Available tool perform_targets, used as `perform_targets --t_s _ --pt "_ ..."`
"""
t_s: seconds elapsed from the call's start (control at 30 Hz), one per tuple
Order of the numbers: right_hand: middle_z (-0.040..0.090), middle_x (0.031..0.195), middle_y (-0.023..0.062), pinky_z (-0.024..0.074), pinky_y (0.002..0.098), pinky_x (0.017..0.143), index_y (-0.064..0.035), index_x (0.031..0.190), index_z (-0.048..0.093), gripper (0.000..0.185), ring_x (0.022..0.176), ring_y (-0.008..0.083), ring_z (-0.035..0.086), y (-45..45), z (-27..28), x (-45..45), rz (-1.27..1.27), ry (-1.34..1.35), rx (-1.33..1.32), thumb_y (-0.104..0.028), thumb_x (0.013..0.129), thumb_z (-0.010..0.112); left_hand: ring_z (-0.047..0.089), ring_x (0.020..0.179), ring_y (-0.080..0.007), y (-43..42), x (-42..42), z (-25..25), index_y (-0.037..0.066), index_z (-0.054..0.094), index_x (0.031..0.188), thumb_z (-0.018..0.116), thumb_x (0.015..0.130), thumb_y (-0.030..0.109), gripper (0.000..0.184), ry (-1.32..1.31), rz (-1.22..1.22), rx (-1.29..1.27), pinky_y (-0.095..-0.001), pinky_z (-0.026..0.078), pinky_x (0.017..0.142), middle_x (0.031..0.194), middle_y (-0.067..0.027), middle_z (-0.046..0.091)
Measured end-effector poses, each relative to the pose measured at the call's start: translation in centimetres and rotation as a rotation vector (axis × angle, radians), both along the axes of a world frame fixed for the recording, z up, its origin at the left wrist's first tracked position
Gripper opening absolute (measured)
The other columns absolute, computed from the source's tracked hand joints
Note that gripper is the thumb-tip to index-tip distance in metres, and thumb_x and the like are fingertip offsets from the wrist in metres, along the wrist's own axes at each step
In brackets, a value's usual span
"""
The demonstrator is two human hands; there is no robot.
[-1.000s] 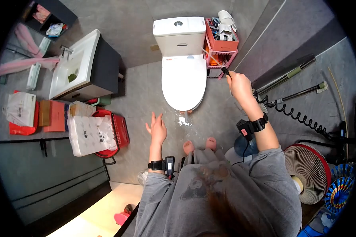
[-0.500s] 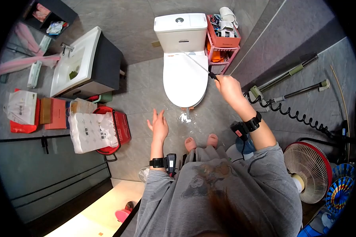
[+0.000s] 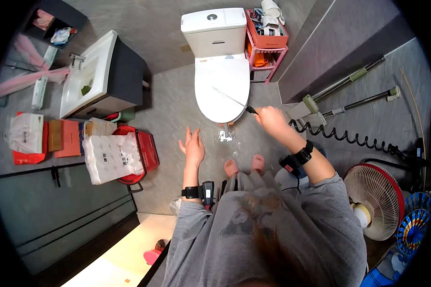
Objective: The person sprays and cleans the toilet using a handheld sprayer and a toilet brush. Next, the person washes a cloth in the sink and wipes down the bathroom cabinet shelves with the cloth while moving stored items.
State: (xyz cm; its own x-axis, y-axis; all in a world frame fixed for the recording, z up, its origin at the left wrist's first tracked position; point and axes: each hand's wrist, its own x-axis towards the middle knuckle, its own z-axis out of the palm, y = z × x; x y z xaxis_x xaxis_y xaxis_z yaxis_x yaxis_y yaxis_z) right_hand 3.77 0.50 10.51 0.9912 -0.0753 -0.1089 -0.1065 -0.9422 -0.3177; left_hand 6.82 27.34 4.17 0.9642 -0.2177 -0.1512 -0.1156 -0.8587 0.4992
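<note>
My right hand (image 3: pixel 272 122) is closed round the black handle of a spray nozzle (image 3: pixel 251 110), joined to a coiled black hose (image 3: pixel 349 139). A thin pale streak, which looks like a water jet, runs from the nozzle over the closed white lid (image 3: pixel 221 86) of the toilet (image 3: pixel 214 31). My left hand (image 3: pixel 193 147) hangs over the grey floor with fingers spread and holds nothing. Shiny wet patches (image 3: pixel 225 135) lie on the floor in front of the toilet base.
A washbasin (image 3: pixel 88 79) and a red basket (image 3: pixel 148 153) with packed paper rolls (image 3: pixel 111 158) stand left. A pink rack (image 3: pixel 277 62) is beside the toilet. Poles (image 3: pixel 357 110) and a fan (image 3: pixel 374 196) are at the right.
My right hand has moved down and left with the nozzle, and the streak now crosses the lid instead of pointing toward the tank. My left hand stays spread, nearly in place.
</note>
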Motion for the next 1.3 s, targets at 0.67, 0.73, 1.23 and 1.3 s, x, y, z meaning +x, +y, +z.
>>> perform_targets --t_s 0.67,0.73,1.23,1.3 --pt "0.056 0.063 0.0174 0.0454 0.0423 0.054 -0.0011 0.068 0.056 0.018 0.061 0.0345 0.056 -3.1 -2.8 -3.6 -0.225 -0.057 0.139 -0.016 0.075 0.049 0.028 0.122 -0.0241 -1.7 -0.1 0.3 0.014 0.045 0.117 0.039 0.085 0.013 0.033 0.065 -0.136 0.106 -0.0486 0.003 0.098 0.132 -0.0168 0.027" --pt "0.056 0.063 0.0167 0.0454 0.0419 0.053 -0.0019 0.069 0.055 0.016 0.061 0.0340 0.056 -3.1 -2.6 -3.5 -0.206 -0.094 0.145 -0.016 0.075 0.050 0.028 0.123 -0.0239 -2.0 -0.2 0.4 0.014 0.045 0.118 0.039 0.085 0.013 0.034 0.063 -0.140 0.105 -0.0485 0.003 0.098 0.133 -0.0168 0.026" --pt "0.057 0.065 0.0156 0.0452 0.0423 0.055 -0.0049 0.077 0.057 0.016 0.063 0.0334 0.056 -5.7 -4.4 -5.3 -0.289 0.033 0.116 -0.020 0.076 0.052 0.026 0.123 -0.0255 -4.4 0.4 1.1 0.012 0.043 0.118 0.037 0.085 0.012 0.034 0.073 -0.254 0.139 -0.0485 0.001 0.099 0.132 -0.0194 0.025" --pt "0.058 0.065 0.0156 0.0463 0.0410 0.056 -0.0039 0.074 0.058 0.016 0.063 0.0329 0.057 -5.9 -4.2 -4.9 -0.323 -0.014 0.111 -0.019 0.076 0.052 0.026 0.123 -0.0254 -4.8 0.5 1.2 0.012 0.043 0.118 0.037 0.085 0.012 0.034 0.081 -0.268 0.154 -0.0483 0.001 0.099 0.132 -0.0192 0.025"
